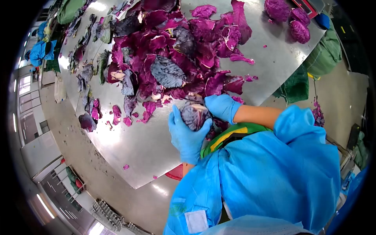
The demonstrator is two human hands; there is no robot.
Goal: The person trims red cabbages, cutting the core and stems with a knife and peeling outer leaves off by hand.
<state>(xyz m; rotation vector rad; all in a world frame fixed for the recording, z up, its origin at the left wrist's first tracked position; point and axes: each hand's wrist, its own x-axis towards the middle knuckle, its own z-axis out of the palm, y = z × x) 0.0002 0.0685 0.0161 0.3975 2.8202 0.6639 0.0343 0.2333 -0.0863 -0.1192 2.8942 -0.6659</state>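
Left hand (pixel 184 135) cupped the red cabbage (pixel 194 117), likely to steady it; right hand (pixel 221 108) sat beside it, couldn't tell grip.

Round, grey-purple cabbage (pixel 194 117), pale-veined

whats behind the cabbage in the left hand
Just beyond the cabbage is a big heap of loose leaves on the metal table. Whatever lies directly behind the cabbage and the left hand is covered and cannot be seen.
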